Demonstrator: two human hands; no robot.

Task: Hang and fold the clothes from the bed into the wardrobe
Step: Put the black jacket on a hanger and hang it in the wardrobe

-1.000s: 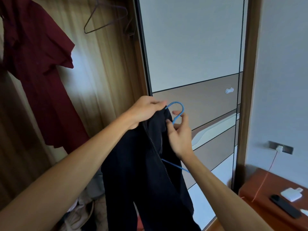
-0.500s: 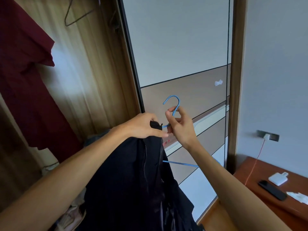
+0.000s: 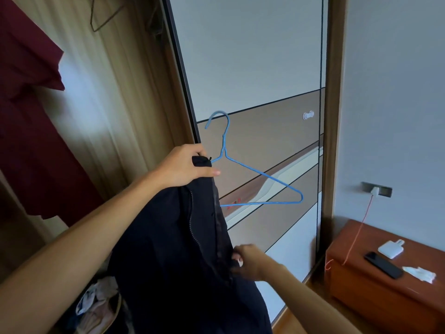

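The left hand [image 3: 185, 168] kept its curled grip on the top of the dark navy zipped garment [image 3: 168, 249]. The right hand [image 3: 249, 261] had dropped from the neck of the blue wire hanger [image 3: 223, 143] to pinch the garment's front edge lower down. Open wardrobe space lay between the hanging dark red garment [image 3: 26, 141] and the edge of the grey-and-brown sliding door [image 3: 252, 56], just behind the hanger. A reddish wooden bench [image 3: 356, 285] stood far right. The hook pointed up, opening leftward. The long bar ran nearly level rightward, its left half inside the garment.
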